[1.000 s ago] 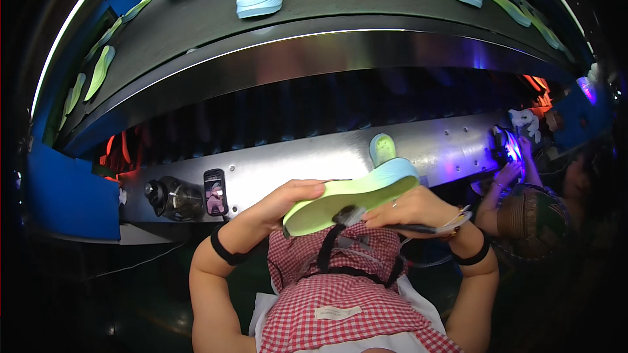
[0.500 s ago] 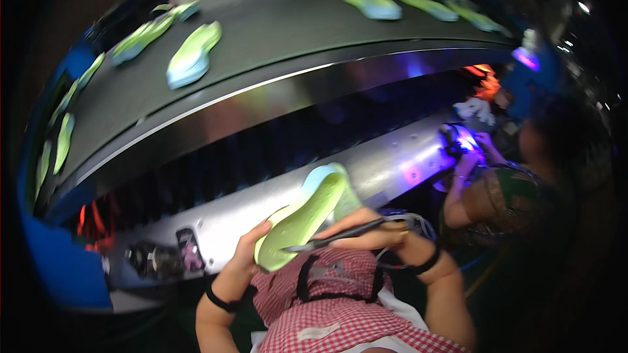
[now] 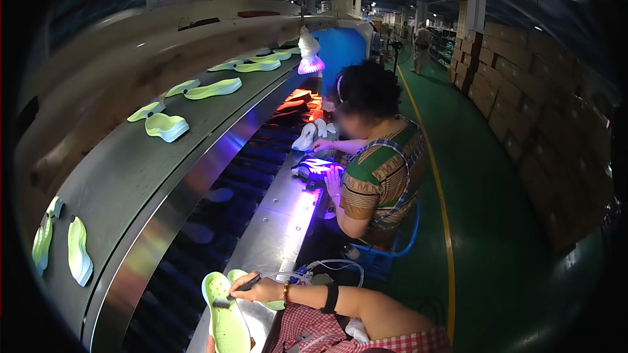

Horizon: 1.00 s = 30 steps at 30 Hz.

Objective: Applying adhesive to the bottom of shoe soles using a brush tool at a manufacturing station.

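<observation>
At the lower edge, a pale green shoe sole (image 3: 229, 330) with small pits is held tilted up. My left hand (image 3: 210, 345) is mostly cut off, and its visible finger lies against the sole's left edge, gripping it. My right hand (image 3: 248, 287) is closed round a dark-handled brush (image 3: 222, 302), whose bristles rest on the upper part of the sole's inner face. A second green sole (image 3: 271, 304) lies behind, partly hidden by my right hand and the first sole.
A dark conveyor belt (image 3: 131, 176) carries several green and white soles (image 3: 167, 127). Below it runs a metal ledge (image 3: 268, 222). Further along, a co-worker (image 3: 379, 163) handles a shoe upper under purple light (image 3: 320, 167). Stacked cartons (image 3: 510, 85) line the green walkway (image 3: 425, 189) at right.
The view has swung to the right and up, bringing in the walkway and cartons. My brush has moved from the sole's near end to its upper part.
</observation>
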Motion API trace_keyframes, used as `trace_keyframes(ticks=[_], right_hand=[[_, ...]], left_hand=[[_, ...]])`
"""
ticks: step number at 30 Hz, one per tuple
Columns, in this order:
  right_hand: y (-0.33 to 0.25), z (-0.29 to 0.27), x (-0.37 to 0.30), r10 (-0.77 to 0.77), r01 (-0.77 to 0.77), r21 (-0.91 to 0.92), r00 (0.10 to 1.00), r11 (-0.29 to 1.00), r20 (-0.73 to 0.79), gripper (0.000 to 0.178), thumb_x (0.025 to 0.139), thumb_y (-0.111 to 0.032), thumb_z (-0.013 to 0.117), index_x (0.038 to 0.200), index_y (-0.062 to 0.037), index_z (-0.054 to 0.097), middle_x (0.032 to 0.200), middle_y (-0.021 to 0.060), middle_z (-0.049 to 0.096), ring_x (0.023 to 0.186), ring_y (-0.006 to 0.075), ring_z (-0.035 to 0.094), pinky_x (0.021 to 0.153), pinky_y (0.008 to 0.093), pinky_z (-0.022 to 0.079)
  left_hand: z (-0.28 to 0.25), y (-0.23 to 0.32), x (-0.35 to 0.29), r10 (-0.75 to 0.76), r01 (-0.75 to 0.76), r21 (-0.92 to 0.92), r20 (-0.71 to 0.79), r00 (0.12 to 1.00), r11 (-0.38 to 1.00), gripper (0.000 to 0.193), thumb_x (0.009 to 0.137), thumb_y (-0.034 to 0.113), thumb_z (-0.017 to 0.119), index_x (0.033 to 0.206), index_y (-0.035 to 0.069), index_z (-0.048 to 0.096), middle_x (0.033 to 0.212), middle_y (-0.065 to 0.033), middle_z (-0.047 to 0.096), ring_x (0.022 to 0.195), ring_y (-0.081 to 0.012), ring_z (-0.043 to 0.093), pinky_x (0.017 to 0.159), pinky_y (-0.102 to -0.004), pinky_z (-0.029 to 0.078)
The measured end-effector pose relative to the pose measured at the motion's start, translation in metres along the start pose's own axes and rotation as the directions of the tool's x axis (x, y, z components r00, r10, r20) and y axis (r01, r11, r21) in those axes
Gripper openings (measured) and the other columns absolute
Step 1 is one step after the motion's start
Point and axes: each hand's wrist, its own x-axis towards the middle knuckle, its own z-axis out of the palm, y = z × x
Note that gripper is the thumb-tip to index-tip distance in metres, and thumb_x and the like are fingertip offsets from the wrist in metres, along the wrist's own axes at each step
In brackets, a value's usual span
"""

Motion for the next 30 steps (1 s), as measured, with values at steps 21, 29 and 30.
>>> trace_keyframes(ticks=[21,29,30], right_hand=[[0.009,0.068,-0.018,-0.562,0.537,-0.494,0.819,0.684,0.113,0.025,0.075,-0.013,0.06,0.096,0.0016,0.06,0.088,0.0158,0.063,0.075,0.027,0.059,0.072,0.0334,0.047],[-0.044,0.007,-0.029,-0.309,0.233,0.465,0.947,0.854,0.091,0.031,0.086,-0.019,0.045,0.085,0.0078,0.062,0.088,0.0179,0.06,0.081,0.0229,0.057,0.077,0.0314,0.045],[-0.043,0.006,-0.028,-0.278,0.232,0.523,0.96,0.82,0.011,0.036,0.087,-0.024,0.045,0.09,0.0091,0.059,0.091,0.019,0.059,0.083,0.0238,0.057,0.079,0.0316,0.044]], left_hand=[[-0.071,-0.01,0.016,0.147,-0.157,-0.057,-0.151,0.977,0.986,0.039,0.087,0.027,0.044,0.11,-0.005,0.051,0.103,-0.0143,0.061,0.092,-0.0218,0.061,0.082,-0.0345,0.05],[-0.05,0.072,-0.049,0.475,-0.505,0.187,0.183,0.861,0.843,0.061,0.085,0.031,0.05,0.133,-0.001,0.029,0.128,-0.0133,0.043,0.11,-0.02,0.049,0.093,-0.0334,0.04],[-0.038,0.098,-0.066,0.53,-0.561,0.217,0.187,0.827,0.799,0.064,0.085,0.035,0.046,0.134,-0.001,0.027,0.132,-0.0143,0.039,0.114,-0.0233,0.046,0.096,-0.0353,0.037]])
